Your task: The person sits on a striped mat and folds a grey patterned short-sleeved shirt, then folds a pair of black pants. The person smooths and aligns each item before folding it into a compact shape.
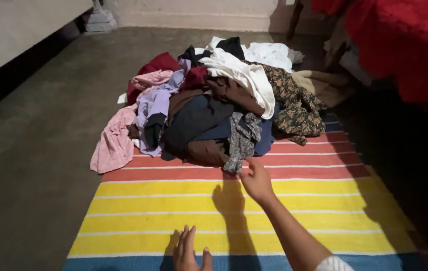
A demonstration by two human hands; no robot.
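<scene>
My right hand (255, 181) reaches forward, fingers loose, holding nothing | grey patterned garment (241, 140) hangs just beyond its fingertips (front edge of the clothes pile (214, 100)) | my left hand (190, 251) lies flat and empty on the striped mat (164, 211), nearer me.

two bare hands show — the right hand (257, 183) on a bare forearm ending in a white sleeve edge (333, 264), the left hand (189, 252) ringless — no gloves.
</scene>
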